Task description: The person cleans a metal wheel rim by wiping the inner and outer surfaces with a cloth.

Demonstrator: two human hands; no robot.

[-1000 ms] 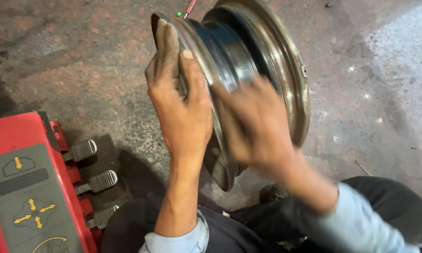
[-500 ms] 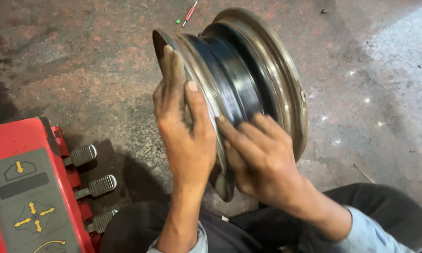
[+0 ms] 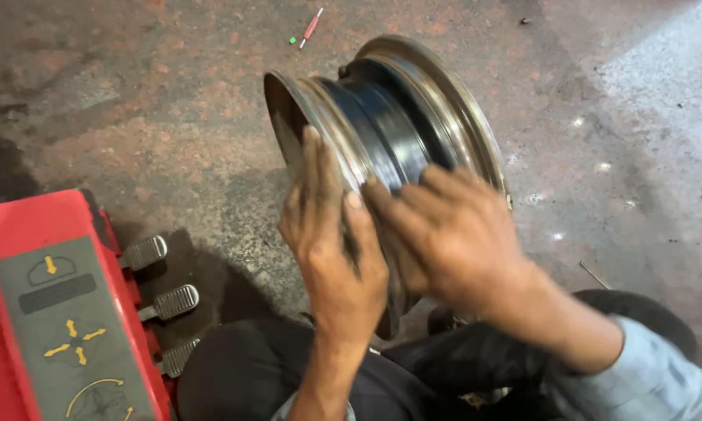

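Flat against the near flange of the wheel rim point(image 3: 397, 117), our left hand point(image 3: 331, 242) presses with fingers extended and together, palm on metal. Our right hand point(image 3: 456, 234) (blurred) lies open across the dark barrel just beside it, fingers spread, not clamped. Below both hands, the rim stands on edge on the concrete floor point(image 3: 171, 101); left of our left wrist sit three pedals point(image 3: 167, 300) on a red machine point(image 3: 31, 312).

Wheel rim point(image 3: 397, 117) upright on edge on the floor point(image 3: 132, 93). Left hand point(image 3: 331, 249) flat against its near face, right hand point(image 3: 452, 234) on its barrel. Machine point(image 3: 47, 312) with three pedals point(image 3: 167, 300) left of the rim. Small tool point(image 3: 312, 26) behind the rim.
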